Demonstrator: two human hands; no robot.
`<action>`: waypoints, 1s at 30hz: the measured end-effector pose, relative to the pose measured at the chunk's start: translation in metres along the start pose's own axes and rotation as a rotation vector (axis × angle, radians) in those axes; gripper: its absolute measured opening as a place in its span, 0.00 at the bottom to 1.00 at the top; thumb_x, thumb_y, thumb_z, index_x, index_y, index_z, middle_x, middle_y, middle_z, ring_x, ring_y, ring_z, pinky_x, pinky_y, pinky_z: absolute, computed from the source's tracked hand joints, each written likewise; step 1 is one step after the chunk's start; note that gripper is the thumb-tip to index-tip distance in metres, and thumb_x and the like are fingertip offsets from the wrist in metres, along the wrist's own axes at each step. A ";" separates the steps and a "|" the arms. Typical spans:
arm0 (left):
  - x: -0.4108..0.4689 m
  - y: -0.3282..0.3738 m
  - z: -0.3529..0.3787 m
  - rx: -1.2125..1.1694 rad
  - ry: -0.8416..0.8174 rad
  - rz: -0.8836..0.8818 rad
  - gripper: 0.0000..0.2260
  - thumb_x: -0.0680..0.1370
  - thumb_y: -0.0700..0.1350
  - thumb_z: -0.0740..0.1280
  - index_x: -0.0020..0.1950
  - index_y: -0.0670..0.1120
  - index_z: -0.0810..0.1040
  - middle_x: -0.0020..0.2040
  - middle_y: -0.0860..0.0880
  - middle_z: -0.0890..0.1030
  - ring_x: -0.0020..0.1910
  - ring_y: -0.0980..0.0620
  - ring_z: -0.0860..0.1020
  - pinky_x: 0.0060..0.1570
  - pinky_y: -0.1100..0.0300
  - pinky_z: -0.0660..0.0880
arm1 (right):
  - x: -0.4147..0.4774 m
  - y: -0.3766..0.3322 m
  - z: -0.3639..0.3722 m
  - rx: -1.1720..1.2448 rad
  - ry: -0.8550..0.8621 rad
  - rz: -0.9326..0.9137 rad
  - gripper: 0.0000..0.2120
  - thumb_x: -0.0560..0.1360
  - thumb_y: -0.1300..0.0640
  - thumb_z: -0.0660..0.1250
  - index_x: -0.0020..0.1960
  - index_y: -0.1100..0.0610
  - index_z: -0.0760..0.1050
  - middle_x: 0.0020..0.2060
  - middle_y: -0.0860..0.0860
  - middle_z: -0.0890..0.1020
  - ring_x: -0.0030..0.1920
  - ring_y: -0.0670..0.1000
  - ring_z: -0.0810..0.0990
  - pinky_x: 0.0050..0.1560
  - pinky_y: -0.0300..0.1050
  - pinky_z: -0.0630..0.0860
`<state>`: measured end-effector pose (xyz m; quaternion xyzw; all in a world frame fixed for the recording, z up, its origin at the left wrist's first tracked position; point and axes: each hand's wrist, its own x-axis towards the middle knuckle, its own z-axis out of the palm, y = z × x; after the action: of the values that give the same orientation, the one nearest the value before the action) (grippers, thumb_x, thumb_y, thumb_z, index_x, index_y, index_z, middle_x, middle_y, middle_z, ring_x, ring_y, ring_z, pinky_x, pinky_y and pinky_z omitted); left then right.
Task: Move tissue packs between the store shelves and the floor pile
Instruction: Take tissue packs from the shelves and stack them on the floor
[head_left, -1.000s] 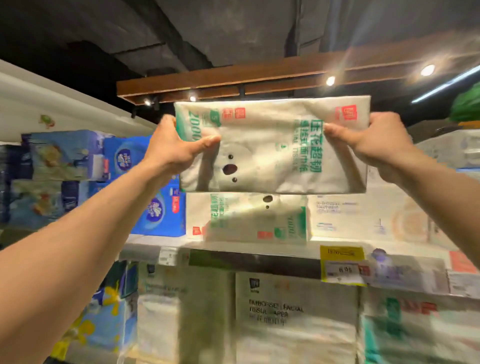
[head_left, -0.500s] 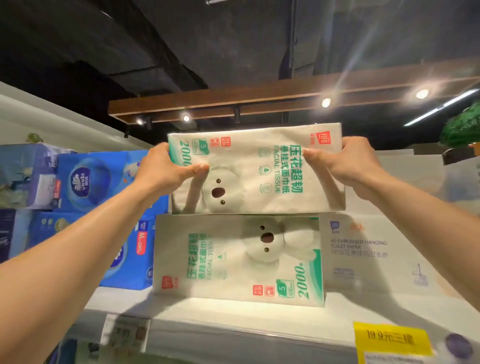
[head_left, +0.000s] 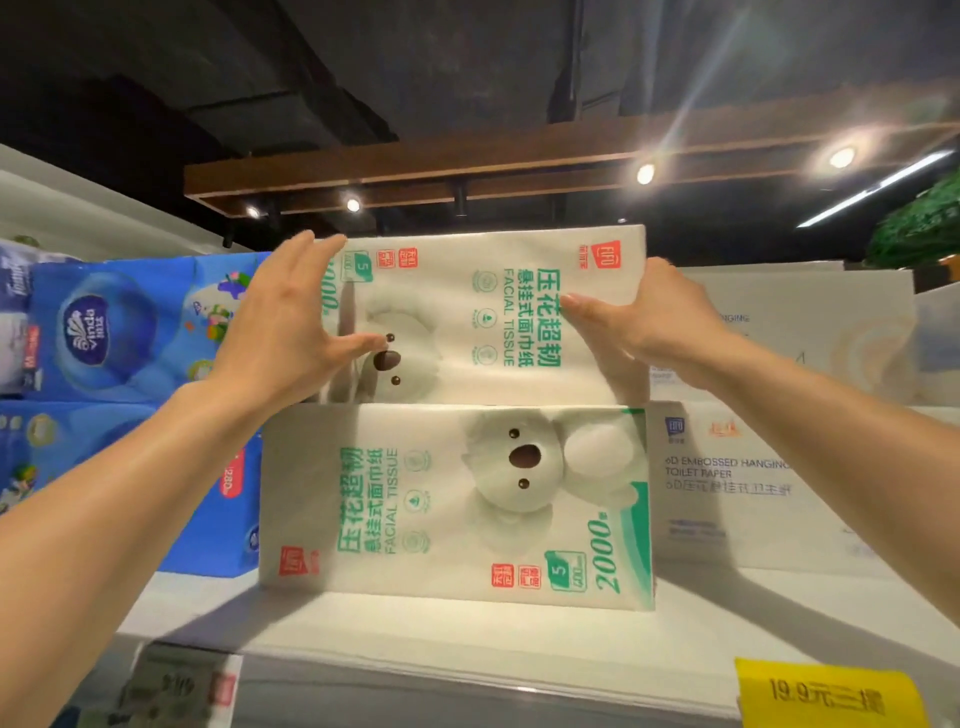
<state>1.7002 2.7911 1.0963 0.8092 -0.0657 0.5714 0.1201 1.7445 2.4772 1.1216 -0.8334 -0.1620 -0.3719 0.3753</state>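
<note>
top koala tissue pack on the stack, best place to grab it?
Grip the upper koala tissue pack by its two short ends, one hand per end, coming in from the front. It lies flat and long on the lower koala pack, so no underside is exposed. The left hand and right hand are both open at those ends.

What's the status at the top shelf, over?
Left hand open, right hand open. Upper tissue pack stacked on lower tissue pack. Nothing blocking.

Both arms raised and extended forward; left hand (head_left: 291, 317) spread wide, fingers splayed, right hand (head_left: 644, 317) loosely spread, thumb pointing inward.
</note>
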 end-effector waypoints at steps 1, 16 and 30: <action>-0.007 0.002 -0.002 -0.021 -0.002 0.007 0.44 0.69 0.57 0.79 0.79 0.48 0.63 0.77 0.45 0.66 0.77 0.45 0.64 0.75 0.45 0.63 | -0.006 -0.002 -0.003 0.004 -0.032 -0.014 0.32 0.70 0.33 0.69 0.70 0.47 0.74 0.62 0.45 0.81 0.60 0.52 0.80 0.45 0.44 0.76; -0.133 0.063 -0.076 -0.334 -0.268 0.104 0.40 0.70 0.61 0.75 0.78 0.50 0.65 0.75 0.49 0.71 0.73 0.48 0.69 0.71 0.52 0.65 | -0.197 -0.055 -0.080 -0.296 0.021 0.072 0.39 0.73 0.34 0.67 0.76 0.54 0.64 0.73 0.53 0.72 0.70 0.55 0.73 0.63 0.53 0.73; -0.289 0.212 -0.133 -0.662 -0.682 0.365 0.44 0.69 0.74 0.61 0.77 0.49 0.66 0.75 0.48 0.71 0.73 0.49 0.70 0.73 0.55 0.65 | -0.461 -0.068 -0.202 -0.678 -0.207 0.281 0.36 0.75 0.34 0.62 0.73 0.57 0.71 0.72 0.55 0.73 0.74 0.53 0.68 0.72 0.42 0.59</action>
<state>1.4302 2.6139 0.8916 0.8436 -0.4191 0.2348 0.2401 1.2975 2.3756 0.9034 -0.9575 0.0491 -0.2632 0.1073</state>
